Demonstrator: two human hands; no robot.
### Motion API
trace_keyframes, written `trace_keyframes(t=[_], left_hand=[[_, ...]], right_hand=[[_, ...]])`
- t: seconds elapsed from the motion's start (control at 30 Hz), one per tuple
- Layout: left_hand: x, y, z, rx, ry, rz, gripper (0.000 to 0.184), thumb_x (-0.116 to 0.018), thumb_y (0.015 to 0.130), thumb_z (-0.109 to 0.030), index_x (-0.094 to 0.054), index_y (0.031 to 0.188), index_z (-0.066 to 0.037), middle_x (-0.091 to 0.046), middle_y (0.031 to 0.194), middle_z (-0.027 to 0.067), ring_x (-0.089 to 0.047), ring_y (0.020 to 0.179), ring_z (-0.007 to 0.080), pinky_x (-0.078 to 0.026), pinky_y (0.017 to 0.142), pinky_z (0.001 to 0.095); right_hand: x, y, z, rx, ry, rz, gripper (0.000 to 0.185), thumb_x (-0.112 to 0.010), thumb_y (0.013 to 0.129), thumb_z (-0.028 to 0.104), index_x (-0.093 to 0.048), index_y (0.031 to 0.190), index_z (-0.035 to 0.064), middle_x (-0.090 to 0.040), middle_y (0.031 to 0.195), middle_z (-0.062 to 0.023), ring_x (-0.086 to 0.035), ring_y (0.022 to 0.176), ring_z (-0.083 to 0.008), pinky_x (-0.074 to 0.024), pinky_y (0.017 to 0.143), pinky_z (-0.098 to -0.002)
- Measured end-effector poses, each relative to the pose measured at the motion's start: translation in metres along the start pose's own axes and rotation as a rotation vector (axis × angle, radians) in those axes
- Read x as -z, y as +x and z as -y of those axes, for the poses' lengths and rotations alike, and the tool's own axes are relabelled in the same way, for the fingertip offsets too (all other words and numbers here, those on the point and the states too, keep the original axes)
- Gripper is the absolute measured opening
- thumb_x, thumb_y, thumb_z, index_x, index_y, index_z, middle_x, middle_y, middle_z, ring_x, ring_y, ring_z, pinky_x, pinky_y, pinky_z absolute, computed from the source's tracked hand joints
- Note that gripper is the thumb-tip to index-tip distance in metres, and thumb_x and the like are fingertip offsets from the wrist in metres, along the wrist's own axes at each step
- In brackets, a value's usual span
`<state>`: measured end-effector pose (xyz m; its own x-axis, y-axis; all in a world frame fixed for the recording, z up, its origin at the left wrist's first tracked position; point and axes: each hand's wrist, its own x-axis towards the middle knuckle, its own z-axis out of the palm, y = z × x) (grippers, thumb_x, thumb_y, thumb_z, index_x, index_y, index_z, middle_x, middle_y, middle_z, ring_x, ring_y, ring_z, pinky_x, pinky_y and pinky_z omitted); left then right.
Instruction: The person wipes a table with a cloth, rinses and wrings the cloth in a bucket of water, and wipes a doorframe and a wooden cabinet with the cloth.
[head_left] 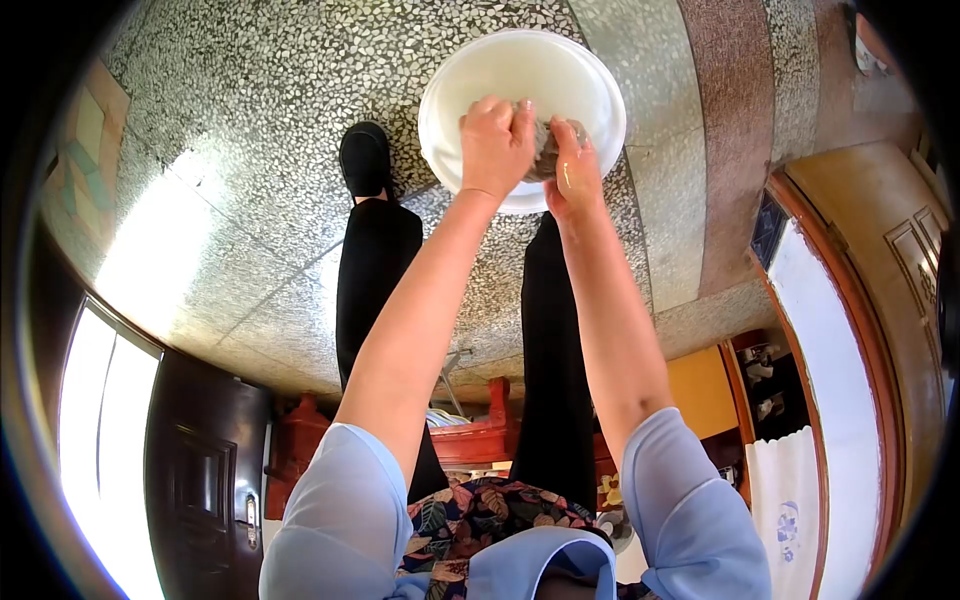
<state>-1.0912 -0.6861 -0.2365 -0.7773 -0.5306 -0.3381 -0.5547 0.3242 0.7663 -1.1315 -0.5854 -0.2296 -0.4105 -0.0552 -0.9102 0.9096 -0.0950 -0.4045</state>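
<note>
Over a white round basin [440, 165] on the floor, both my hands grip a small bunched grey-brown cloth [543, 152]. My left hand [495, 147] is closed on its left end, thumb toward the middle. Closed around the right end is my right hand [575, 172], its skin wet and shiny. Between the hands only the middle of the cloth shows; its exact kind is hidden by my fingers. Cloudy pale liquid appears to lie in the basin.
My black shoe [365, 158] stands left of the basin on the speckled stone floor [270, 90]. Behind my legs is red wooden furniture [470, 442]. A dark door [205, 460] is at lower left, a brown door [880, 230] at right.
</note>
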Motion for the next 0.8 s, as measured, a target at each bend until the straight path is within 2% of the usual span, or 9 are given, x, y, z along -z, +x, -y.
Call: trace_keyframes(t=[0.07, 0.1, 0.2, 0.23, 0.33, 0.47, 0.5, 0.67, 0.8], left_hand=[[0.009, 0.002, 0.004, -0.003, 0.018, -0.043, 0.030, -0.058, 0.089, -0.021, -0.056, 0.064, -0.005, -0.057, 0.078, 0.0108, -0.055, 0.083, 0.0328, -0.039, 0.071, 0.0470], [0.020, 0.000, 0.003, 0.025, 0.042, 0.055, 0.027, -0.060, 0.089, -0.022, -0.058, 0.066, -0.006, -0.056, 0.079, 0.0087, -0.054, 0.085, 0.0304, -0.038, 0.074, 0.0452], [0.039, -0.016, -0.006, -0.223, 0.243, 0.199, 0.019, -0.060, 0.089, -0.018, -0.060, 0.075, -0.005, -0.054, 0.077, 0.0091, -0.053, 0.081, 0.0274, -0.034, 0.074, 0.0410], [0.044, -0.021, -0.010, -0.242, 0.226, 0.299, 0.012, -0.060, 0.088, -0.019, -0.063, 0.082, -0.009, -0.054, 0.082, 0.0054, -0.051, 0.088, 0.0232, -0.029, 0.080, 0.0392], [0.057, -0.022, -0.027, -0.386, 0.290, 0.341, 0.008, -0.060, 0.088, -0.016, -0.063, 0.085, -0.009, -0.053, 0.081, 0.0043, -0.051, 0.086, 0.0233, -0.031, 0.080, 0.0391], [0.078, -0.017, -0.041, -0.474, 0.362, 0.408, 0.006, -0.063, 0.084, -0.011, -0.064, 0.089, -0.008, -0.052, 0.082, 0.0041, -0.050, 0.083, 0.0234, -0.036, 0.074, 0.0369], [0.081, -0.017, -0.043, -0.488, 0.337, 0.416, 0.007, -0.064, 0.083, -0.010, -0.064, 0.090, -0.008, -0.052, 0.082, 0.0046, -0.051, 0.083, 0.0240, -0.038, 0.073, 0.0373], [0.094, -0.022, -0.045, -0.473, 0.404, 0.429, 0.008, -0.062, 0.078, -0.004, -0.059, 0.085, -0.008, -0.053, 0.083, 0.0058, -0.056, 0.086, 0.0243, -0.047, 0.073, 0.0371], [0.107, -0.021, -0.028, -0.391, 0.518, 0.458, 0.029, -0.063, 0.070, 0.002, -0.061, 0.097, -0.008, -0.051, 0.083, 0.0098, -0.057, 0.084, 0.0294, -0.050, 0.067, 0.0388]], right_hand=[[0.013, 0.002, 0.000, 0.088, -0.212, 0.019, 0.022, -0.068, 0.086, 0.019, -0.058, 0.103, 0.0065, -0.061, 0.089, -0.0075, -0.057, 0.084, -0.0171, -0.0481, 0.070, -0.0323], [0.016, 0.008, 0.001, 0.375, -0.724, -0.032, 0.026, -0.067, 0.083, 0.010, -0.059, 0.108, 0.0078, -0.060, 0.100, -0.0138, -0.058, 0.092, -0.0248, -0.0489, 0.079, -0.0359], [0.007, -0.016, 0.028, 0.827, -1.151, -0.095, 0.037, -0.064, 0.079, 0.001, -0.060, 0.116, 0.0082, -0.054, 0.117, -0.0196, -0.056, 0.104, -0.0338, -0.0473, 0.089, -0.0400], [-0.001, -0.027, 0.041, 0.785, -1.209, -0.053, 0.051, -0.061, 0.073, -0.005, -0.060, 0.121, 0.0122, -0.048, 0.128, -0.0187, -0.052, 0.112, -0.0384, -0.0471, 0.093, -0.0410], [0.003, -0.026, 0.057, 0.985, -1.259, 0.417, 0.055, -0.060, 0.071, -0.007, -0.061, 0.121, 0.0146, -0.050, 0.126, -0.0158, -0.053, 0.112, -0.0364, -0.0485, 0.091, -0.0406], [0.008, -0.030, 0.067, 0.750, -1.265, 0.632, 0.033, -0.065, 0.068, -0.004, -0.066, 0.098, 0.0102, -0.058, 0.093, -0.0098, -0.057, 0.095, -0.0318, -0.0511, 0.079, -0.0391], [0.007, -0.032, 0.070, 0.836, -1.259, 0.628, 0.025, -0.071, 0.066, 0.002, -0.062, 0.089, 0.0078, -0.056, 0.083, -0.0084, -0.057, 0.088, -0.0307, -0.0509, 0.075, -0.0391], [0.015, -0.048, 0.087, 1.015, -1.489, 0.472, 0.029, -0.079, 0.061, 0.009, -0.061, 0.084, 0.0075, -0.056, 0.095, -0.0063, -0.057, 0.095, -0.0291, -0.0513, 0.076, -0.0399], [0.018, -0.070, 0.090, 1.120, -1.453, 0.363, 0.030, -0.080, 0.059, 0.008, -0.060, 0.081, 0.0085, -0.055, 0.103, -0.0044, -0.055, 0.101, -0.0286, -0.0521, 0.074, -0.0402]])
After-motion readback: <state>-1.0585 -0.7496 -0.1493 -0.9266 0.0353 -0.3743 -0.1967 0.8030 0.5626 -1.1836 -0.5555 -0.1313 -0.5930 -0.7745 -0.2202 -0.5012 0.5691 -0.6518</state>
